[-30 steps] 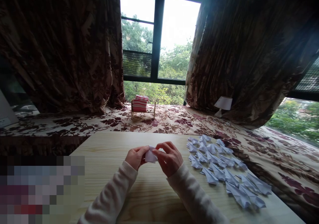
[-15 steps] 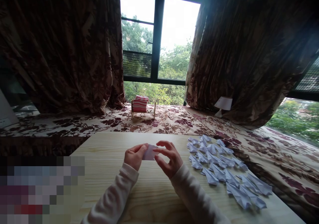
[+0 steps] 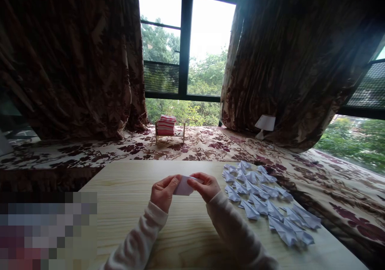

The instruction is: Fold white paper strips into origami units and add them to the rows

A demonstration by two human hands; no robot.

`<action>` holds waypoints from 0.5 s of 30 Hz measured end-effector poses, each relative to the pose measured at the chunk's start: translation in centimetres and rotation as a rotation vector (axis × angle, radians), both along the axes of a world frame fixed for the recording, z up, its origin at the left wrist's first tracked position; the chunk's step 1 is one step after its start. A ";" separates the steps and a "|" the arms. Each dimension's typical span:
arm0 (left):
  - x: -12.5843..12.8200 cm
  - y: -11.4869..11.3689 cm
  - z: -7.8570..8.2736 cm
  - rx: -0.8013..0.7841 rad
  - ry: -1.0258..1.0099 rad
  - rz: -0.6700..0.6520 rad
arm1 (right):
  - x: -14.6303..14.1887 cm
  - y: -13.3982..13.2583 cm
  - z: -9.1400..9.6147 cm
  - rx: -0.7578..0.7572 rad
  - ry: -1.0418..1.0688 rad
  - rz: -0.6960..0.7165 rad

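Note:
A small piece of folded white paper [image 3: 183, 186] is held up between my two hands, above the table. My left hand [image 3: 164, 190] pinches its left side between thumb and fingers. The fingers of my right hand [image 3: 206, 186] are closed on its upper right edge, with the thumb on the near face. Part of the paper is covered by the fingertips. To the right of my hands, many folded white paper pieces [image 3: 254, 190], shaped like small paper planes, lie spread over the right side of the table.
The pale wood-grain table [image 3: 129, 218] stands against a ledge with a floral cloth [image 3: 207, 148]. On the ledge are a small stand with folded striped cloth [image 3: 166, 125] and a white lamp [image 3: 264, 123]. Dark patterned curtains [image 3: 72, 61] flank the window. A blurred patch covers the lower left.
My right hand, earlier spread with its fingers apart beside the paper, has now closed on the paper's right edge. The left hand keeps its pinch. The whole view has shifted slightly.

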State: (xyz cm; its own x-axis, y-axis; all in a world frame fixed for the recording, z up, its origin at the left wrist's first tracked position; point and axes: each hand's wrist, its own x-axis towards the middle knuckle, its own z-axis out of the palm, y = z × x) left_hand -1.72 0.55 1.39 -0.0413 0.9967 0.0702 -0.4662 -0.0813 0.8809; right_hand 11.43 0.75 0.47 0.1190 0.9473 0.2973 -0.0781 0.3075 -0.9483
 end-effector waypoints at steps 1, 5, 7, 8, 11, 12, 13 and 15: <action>0.0 0.0 0.0 0.006 0.004 -0.003 | -0.1 0.0 0.1 0.003 0.004 -0.015; -0.1 0.0 -0.1 0.030 0.034 -0.022 | -0.2 -0.1 0.3 0.027 0.033 -0.065; -0.1 0.2 -0.2 0.047 0.079 -0.026 | -0.1 -0.1 0.4 0.031 0.068 -0.072; -0.1 0.2 -0.2 0.055 0.111 -0.026 | -0.1 0.0 0.5 0.027 0.089 -0.072; -0.1 0.2 -0.3 0.069 0.186 -0.021 | 0.1 0.1 0.5 0.009 0.187 -0.055; 0.0 0.1 -0.3 0.073 0.194 -0.018 | 0.1 0.2 0.4 -0.008 0.231 -0.043; 0.0 0.0 -0.3 0.078 0.194 -0.010 | 0.2 0.3 0.3 -0.032 0.276 -0.025; 0.0 -0.1 -0.2 0.090 0.196 -0.003 | 0.2 0.4 0.1 -0.097 0.344 0.025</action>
State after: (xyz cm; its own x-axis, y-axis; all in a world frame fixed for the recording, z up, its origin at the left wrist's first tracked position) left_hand -1.67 0.45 1.15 -0.0148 0.9861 0.1656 -0.2869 -0.1628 0.9440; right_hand 11.59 1.10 0.59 0.1732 0.9731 0.1522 -0.4045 0.2112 -0.8898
